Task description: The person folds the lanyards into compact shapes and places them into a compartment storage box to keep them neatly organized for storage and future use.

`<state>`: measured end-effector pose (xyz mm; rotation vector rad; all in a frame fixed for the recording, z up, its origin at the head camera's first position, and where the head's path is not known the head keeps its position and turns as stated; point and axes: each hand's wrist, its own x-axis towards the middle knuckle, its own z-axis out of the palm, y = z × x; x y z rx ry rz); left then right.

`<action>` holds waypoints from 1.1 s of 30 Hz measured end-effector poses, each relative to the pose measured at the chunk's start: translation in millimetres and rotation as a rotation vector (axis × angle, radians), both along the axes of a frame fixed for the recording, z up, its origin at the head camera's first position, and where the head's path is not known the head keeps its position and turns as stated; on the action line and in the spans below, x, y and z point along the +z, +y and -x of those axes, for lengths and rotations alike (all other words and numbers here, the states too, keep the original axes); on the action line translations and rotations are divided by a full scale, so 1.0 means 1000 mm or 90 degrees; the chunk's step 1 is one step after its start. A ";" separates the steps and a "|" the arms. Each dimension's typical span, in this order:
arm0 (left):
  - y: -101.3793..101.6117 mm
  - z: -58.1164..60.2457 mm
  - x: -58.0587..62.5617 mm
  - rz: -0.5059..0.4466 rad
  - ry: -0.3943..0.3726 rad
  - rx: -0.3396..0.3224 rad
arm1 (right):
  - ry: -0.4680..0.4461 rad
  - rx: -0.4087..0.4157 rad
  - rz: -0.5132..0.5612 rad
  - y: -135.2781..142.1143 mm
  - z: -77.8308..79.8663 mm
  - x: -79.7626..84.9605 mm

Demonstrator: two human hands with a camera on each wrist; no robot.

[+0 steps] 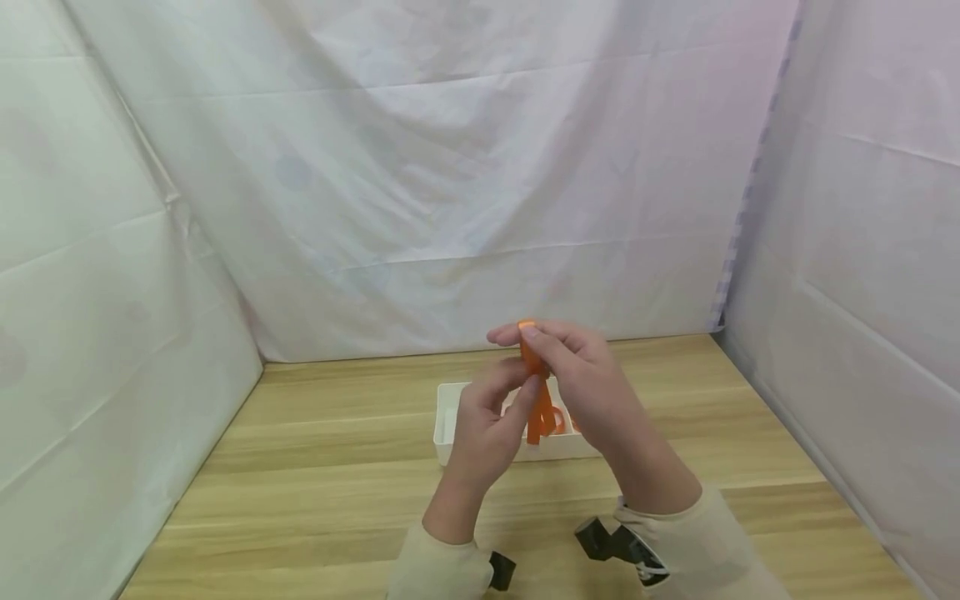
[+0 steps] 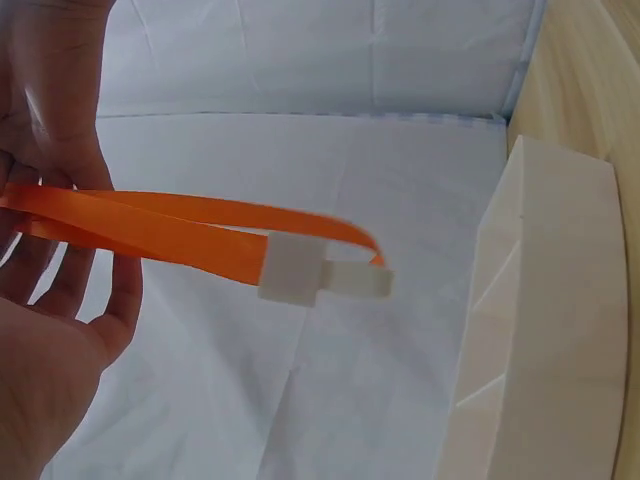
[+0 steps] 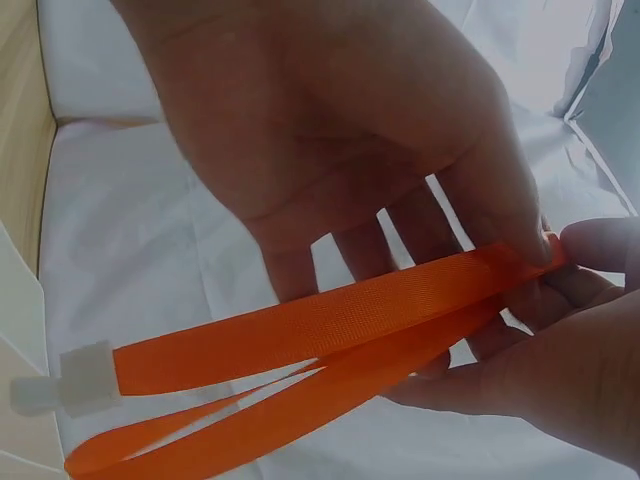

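Observation:
An orange lanyard [image 1: 534, 425] hangs folded in long loops between both hands, above a white box. Its white plastic clip [image 2: 292, 270] dangles at the lower end in the left wrist view, and the weave of the flat orange band shows in the right wrist view. My right hand [image 1: 592, 375] pinches the upper fold between thumb and fingers, its other fingers extended behind the band. Just below, my left hand [image 1: 483, 425] holds the band with thumb and curled fingers. The hands partly hide the box behind them.
The white box [image 1: 555, 450] has dividers and stands on the wooden table [image 1: 337, 467]. Orange loops [image 1: 557, 419] show inside it. White cloth [image 1: 450, 167] hangs behind and on both sides. Black wrist mounts [image 1: 592, 537] are strapped at the sleeves.

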<state>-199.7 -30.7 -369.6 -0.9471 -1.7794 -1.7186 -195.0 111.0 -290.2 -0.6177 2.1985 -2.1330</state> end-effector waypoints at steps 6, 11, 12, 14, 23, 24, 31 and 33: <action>-0.001 0.003 -0.011 0.020 -0.027 0.013 | -0.008 -0.008 -0.010 0.002 0.002 0.001; -0.002 0.002 -0.023 0.039 -0.094 0.008 | -0.022 -0.005 -0.006 0.004 0.001 0.002; -0.002 0.002 -0.025 0.041 -0.110 0.006 | -0.025 -0.005 -0.005 0.004 0.001 0.002; -0.001 0.003 -0.029 0.044 -0.125 -0.002 | -0.023 -0.003 0.000 0.004 0.001 0.002; 0.000 0.004 -0.039 0.053 -0.144 -0.035 | -0.018 -0.007 0.010 0.003 0.002 0.004; 0.000 0.004 -0.040 0.054 -0.153 -0.040 | -0.016 -0.009 0.009 0.004 0.002 0.004; 0.002 0.000 -0.041 0.042 -0.160 -0.055 | -0.006 -0.003 0.015 0.002 0.004 0.004; 0.002 -0.001 -0.042 0.040 -0.160 -0.051 | -0.010 -0.004 0.011 0.002 0.004 0.004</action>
